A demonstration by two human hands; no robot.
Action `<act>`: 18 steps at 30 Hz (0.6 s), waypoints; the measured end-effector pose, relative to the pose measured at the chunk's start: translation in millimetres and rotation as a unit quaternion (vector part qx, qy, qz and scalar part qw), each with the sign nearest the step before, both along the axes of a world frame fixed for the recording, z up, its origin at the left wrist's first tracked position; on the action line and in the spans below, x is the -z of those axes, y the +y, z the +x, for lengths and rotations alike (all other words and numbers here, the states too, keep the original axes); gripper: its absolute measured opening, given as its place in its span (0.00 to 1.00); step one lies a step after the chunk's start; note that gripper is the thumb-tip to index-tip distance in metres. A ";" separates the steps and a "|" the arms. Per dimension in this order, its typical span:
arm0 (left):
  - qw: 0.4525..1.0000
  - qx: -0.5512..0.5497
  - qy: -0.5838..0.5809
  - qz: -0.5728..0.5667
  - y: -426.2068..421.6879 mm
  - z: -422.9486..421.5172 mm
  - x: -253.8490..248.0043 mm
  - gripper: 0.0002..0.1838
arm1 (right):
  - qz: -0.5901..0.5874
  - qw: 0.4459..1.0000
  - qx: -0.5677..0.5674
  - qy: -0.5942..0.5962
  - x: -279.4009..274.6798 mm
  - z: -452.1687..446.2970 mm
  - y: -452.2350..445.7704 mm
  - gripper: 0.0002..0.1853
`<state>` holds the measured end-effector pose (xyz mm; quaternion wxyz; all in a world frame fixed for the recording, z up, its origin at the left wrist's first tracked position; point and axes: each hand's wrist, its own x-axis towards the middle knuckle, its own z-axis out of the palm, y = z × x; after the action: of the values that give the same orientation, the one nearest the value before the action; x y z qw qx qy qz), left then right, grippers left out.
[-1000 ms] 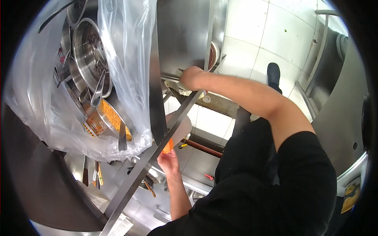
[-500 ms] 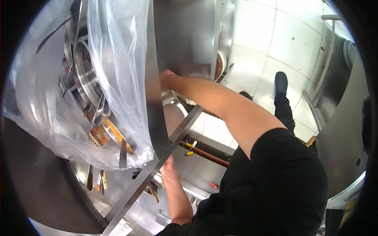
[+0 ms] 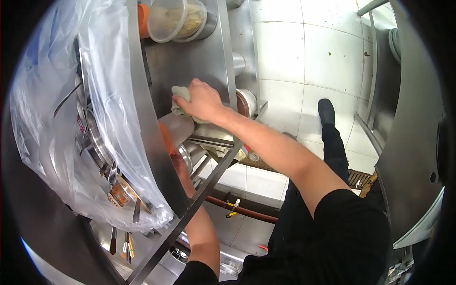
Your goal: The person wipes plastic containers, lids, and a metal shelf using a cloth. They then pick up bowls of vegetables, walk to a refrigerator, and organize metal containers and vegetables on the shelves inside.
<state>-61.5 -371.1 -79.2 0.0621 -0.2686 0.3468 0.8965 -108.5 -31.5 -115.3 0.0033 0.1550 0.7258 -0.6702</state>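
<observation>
My right hand (image 3: pixel 204 100) presses a pale green cloth (image 3: pixel 181 100) against the grey metal shelf (image 3: pixel 190 61), fingers bent around it. Below it, partly behind the shelf's front edge, my left hand (image 3: pixel 178 164) grips an orange-lidded container (image 3: pixel 167 138) at its orange end; some of its fingers are hidden. The container's pale translucent body lies on its side, close under the cloth. At the shelf's upper end are a clear tub with pale contents (image 3: pixel 190 21) and an orange item (image 3: pixel 142 21).
Clear plastic sheeting (image 3: pixel 107 95) covers metal bowls and utensils at the left. A slanted metal bar (image 3: pixel 190 209) crosses in front of my left forearm. A brown-red pipe (image 3: pixel 251 214) runs below. White floor tiles (image 3: pixel 280 52) and a steel surface (image 3: pixel 413 142) are at the right.
The view has shifted, bringing the tubs into sight. My right hand has come out from near the shelf edge, showing the cloth. My left hand has moved up with the orange-lidded container.
</observation>
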 end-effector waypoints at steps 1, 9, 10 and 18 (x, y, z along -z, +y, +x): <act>0.996 0.015 0.014 -0.083 2.7 -9.3 9.0 0.18 | 0.006 0.999 0.010 0.031 0.0 -15.7 0.3 0.23; 0.985 -0.004 0.008 -0.172 -22.4 -11.9 48.3 0.17 | -0.005 0.988 0.028 0.150 -27.0 -191.6 -9.1 0.28; 0.985 -0.005 0.006 -0.175 -23.4 -10.9 50.1 0.17 | -0.008 0.987 0.050 0.150 -25.6 -204.3 -11.2 0.28; 0.983 -0.009 0.002 -0.184 -33.9 -1.3 53.9 0.16 | 0.166 0.971 0.094 0.143 3.5 -230.1 -10.7 0.23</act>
<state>-62.9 -405.0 -133.1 0.0031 -0.2770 0.5032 0.8186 -338.6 -42.2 -118.8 -0.1897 0.1237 0.8020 -0.5528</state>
